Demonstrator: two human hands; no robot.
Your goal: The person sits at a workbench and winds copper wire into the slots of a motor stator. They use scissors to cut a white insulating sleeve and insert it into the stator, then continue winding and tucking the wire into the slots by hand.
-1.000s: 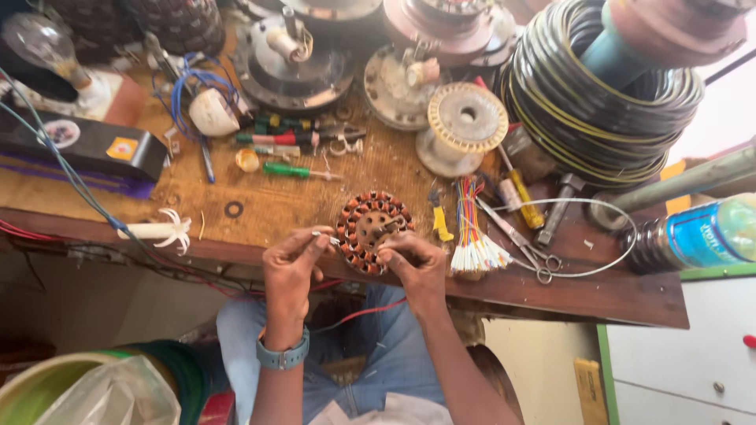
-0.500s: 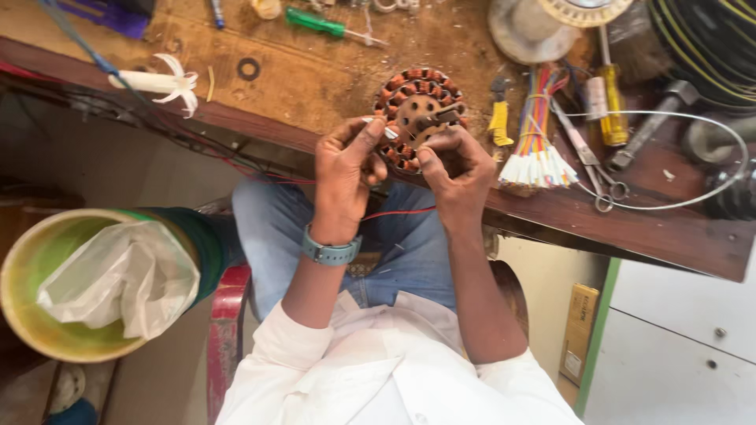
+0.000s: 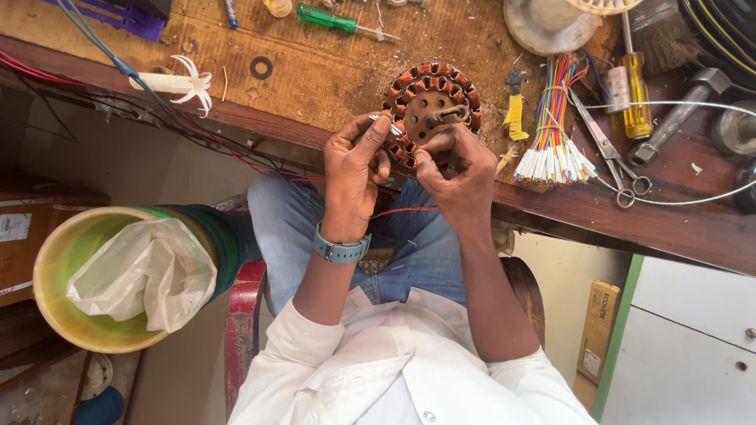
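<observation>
A round motor stator (image 3: 431, 102) with copper-wound coils and a metal shaft rests at the near edge of the wooden workbench (image 3: 331, 75). My left hand (image 3: 356, 169), with a grey watch on its wrist, pinches a thin metal tool against the stator's near-left coils. My right hand (image 3: 458, 175) grips the stator's near rim from the right, fingers curled under it. A red wire runs below my hands across my lap.
On the bench lie a bundle of coloured wires (image 3: 551, 130), scissors (image 3: 610, 153), a yellow screwdriver (image 3: 635, 98), a green screwdriver (image 3: 335, 19) and a washer (image 3: 261, 68). A yellow bucket (image 3: 87, 283) with a white plastic bag stands at my left. A white cabinet (image 3: 685, 346) is at right.
The view has tilted down toward my lap, so the bench's far clutter has left the picture. Both hands stay on the stator at the bench edge.
</observation>
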